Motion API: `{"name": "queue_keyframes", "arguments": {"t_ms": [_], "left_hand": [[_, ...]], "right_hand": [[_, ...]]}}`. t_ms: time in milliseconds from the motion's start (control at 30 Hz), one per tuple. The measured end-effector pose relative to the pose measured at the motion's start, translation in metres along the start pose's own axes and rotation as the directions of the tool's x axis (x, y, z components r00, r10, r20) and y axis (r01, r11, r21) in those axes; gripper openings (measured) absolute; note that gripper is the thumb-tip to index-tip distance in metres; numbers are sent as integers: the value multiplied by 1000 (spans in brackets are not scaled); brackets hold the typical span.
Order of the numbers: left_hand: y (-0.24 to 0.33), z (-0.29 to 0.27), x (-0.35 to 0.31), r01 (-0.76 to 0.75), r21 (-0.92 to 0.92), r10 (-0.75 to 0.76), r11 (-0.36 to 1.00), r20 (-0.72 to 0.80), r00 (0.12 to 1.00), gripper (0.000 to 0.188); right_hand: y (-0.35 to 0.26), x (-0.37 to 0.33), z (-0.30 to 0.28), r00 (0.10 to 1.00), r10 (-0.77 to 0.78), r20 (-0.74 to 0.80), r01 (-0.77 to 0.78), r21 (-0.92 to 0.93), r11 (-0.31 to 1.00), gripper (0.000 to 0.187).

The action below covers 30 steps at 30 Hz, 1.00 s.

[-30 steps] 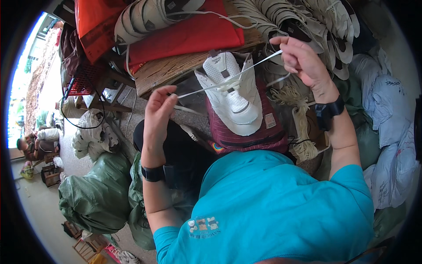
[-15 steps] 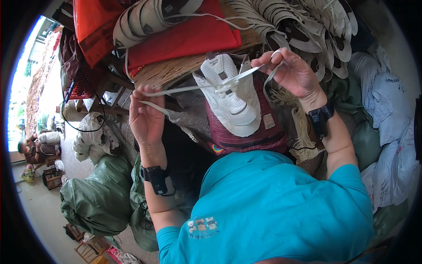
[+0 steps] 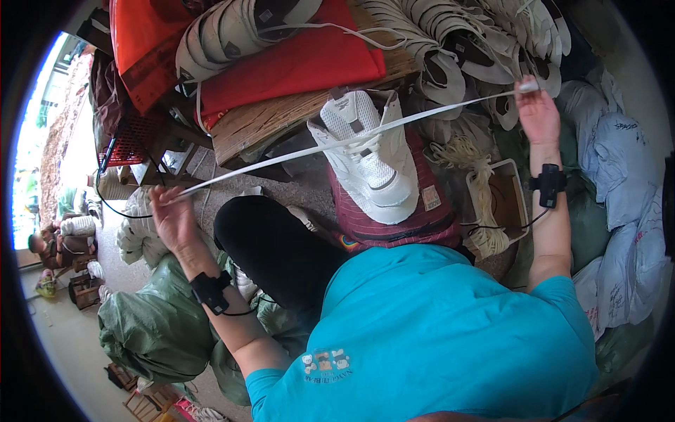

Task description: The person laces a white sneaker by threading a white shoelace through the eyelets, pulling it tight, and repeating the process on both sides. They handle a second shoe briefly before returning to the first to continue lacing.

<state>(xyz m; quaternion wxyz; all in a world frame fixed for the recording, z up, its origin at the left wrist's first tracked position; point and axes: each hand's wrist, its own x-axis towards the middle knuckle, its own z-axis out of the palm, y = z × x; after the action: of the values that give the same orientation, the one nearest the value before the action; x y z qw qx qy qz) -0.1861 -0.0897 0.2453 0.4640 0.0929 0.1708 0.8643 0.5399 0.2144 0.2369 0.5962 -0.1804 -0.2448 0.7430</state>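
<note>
A white shoe upper (image 3: 369,156) lies on a maroon striped cloth (image 3: 351,228) over my lap, toe toward me. A white shoelace (image 3: 281,156) is stretched taut above it in a slanting line. At the lower left end, my left hand (image 3: 176,221) pinches the lace with closed fingers. My right hand (image 3: 538,116) grips the other end, higher and far to the right. Whether the lace runs through the upper's front eyelets is hard to make out.
A wooden bench (image 3: 242,133) ahead holds red cloth (image 3: 302,60) and a row of nested shoe uppers (image 3: 218,39). More uppers (image 3: 485,42) pile at the far right. Cream laces (image 3: 481,186) hang over a bin (image 3: 510,176). Green sacks (image 3: 155,316) stand left; pale bags (image 3: 622,176) line the right.
Both hands have moved apart, the left one outward and lower, the right one outward to the right. The lace between them has been drawn out long and straight.
</note>
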Motion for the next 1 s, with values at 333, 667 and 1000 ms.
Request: {"name": "queue_keyframes", "arguments": {"t_ms": [333, 667, 1000], "left_hand": [[24, -23, -15, -197, 511, 324, 836, -171, 930, 39], [-207, 99, -66, 108, 779, -191, 618, 15, 982, 25], [-247, 90, -83, 373, 693, -403, 617, -129, 906, 18]], "right_hand": [[13, 7, -40, 860, -150, -489, 63, -190, 980, 26], [158, -33, 153, 978, 207, -10, -149, -729, 669, 30], [188, -58, 165, 928, 347, 137, 23, -949, 313, 11]]}}
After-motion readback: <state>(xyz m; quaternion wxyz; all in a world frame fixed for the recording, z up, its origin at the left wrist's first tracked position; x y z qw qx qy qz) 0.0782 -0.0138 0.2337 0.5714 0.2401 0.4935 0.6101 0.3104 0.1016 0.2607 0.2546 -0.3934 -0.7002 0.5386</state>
